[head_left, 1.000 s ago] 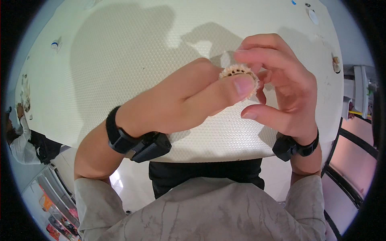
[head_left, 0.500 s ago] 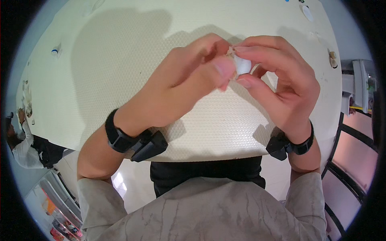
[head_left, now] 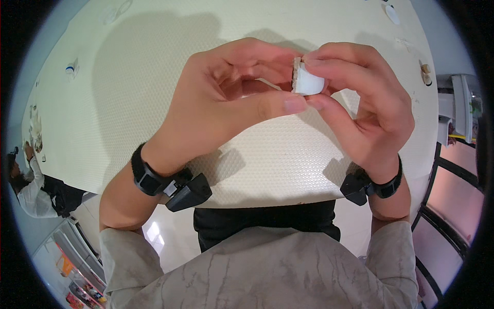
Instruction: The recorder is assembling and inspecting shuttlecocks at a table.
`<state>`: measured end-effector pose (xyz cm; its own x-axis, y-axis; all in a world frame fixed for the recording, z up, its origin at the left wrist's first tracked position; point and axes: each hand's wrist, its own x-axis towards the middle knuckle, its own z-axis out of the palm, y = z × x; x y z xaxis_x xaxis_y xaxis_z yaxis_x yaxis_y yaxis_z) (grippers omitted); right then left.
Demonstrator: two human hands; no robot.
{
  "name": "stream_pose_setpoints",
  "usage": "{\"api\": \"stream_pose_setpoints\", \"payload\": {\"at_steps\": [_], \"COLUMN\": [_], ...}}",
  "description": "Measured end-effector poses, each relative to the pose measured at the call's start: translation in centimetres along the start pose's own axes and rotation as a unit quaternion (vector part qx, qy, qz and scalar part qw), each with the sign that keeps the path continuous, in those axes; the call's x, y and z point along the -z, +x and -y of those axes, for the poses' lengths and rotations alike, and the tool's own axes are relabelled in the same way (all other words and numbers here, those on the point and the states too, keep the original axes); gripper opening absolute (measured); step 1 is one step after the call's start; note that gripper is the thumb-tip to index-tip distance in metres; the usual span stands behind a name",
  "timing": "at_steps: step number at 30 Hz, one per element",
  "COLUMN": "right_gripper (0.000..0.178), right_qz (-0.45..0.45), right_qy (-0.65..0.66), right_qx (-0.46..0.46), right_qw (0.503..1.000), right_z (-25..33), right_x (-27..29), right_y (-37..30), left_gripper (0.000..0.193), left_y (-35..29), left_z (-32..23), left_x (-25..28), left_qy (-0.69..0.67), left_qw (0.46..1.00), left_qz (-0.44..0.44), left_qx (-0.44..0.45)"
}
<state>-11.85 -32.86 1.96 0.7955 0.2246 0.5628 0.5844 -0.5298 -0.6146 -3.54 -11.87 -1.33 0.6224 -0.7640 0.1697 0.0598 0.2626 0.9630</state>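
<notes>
A small white cup-shaped piece [head_left: 312, 82] with a rough, brownish crumbly edge [head_left: 296, 75] on its left side is held above the table, its kind unclear. My right hand [head_left: 368, 90] pinches its smooth white side between thumb and fingertips. From the other side, my left hand [head_left: 216, 98] curves round the rough edge, its thumb against the lower side and its fingers at the far side. The tips of the left fingers are partly hidden behind the piece. Black straps with small black boxes sit on both wrists.
The pale textured table [head_left: 154, 118] spreads beneath my hands. A small blue-capped container [head_left: 70, 68] stands at left, a white oval piece [head_left: 392, 14] lies far right, and brownish lumps [head_left: 426, 74] sit by the right edge. Another person [head_left: 33, 188] works at the far left beside scattered bits [head_left: 36, 129].
My left thumb has moved off the rough edge down to the underside, and the left hand has opened wider. More of the white piece and its brownish edge shows.
</notes>
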Motion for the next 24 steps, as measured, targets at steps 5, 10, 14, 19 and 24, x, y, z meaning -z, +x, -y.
{"api": "stream_pose_setpoints", "payload": {"at_steps": [5, 10, 14, 19, 24], "right_gripper": [0.035, 0.034, 0.031, 0.028, 0.025], "right_qz": [-0.008, -0.012, -0.018, -0.026, -0.025], "right_qy": [-0.015, -0.015, 0.112, 0.222, 0.239], "right_qx": [-0.007, -0.016, -0.082, -0.146, -0.201], "right_qw": [1.0, 1.0, 0.99, 0.964, 0.95], "right_z": [0.1, 0.0, -0.5, -0.2, 0.5], "right_x": [0.1, 0.0, -0.6, -1.1, -1.1], "right_y": [-0.1, -0.2, -0.7, -0.5, -0.3], "left_gripper": [0.048, 0.05, 0.055, 0.049, 0.041], "left_y": [0.0, 0.3, 0.6, 0.2, 0.1], "left_z": [-0.2, -0.8, -0.8, -1.1, -1.0], "left_x": [0.2, -1.1, -0.7, -0.4, 0.3], "left_qy": [0.029, 0.029, 0.077, 0.205, 0.234], "left_qw": [0.999, 0.999, 0.986, 0.962, 0.954], "left_qz": [-0.002, -0.022, -0.027, -0.024, -0.017], "left_qx": [0.027, -0.02, -0.146, -0.177, -0.189]}}
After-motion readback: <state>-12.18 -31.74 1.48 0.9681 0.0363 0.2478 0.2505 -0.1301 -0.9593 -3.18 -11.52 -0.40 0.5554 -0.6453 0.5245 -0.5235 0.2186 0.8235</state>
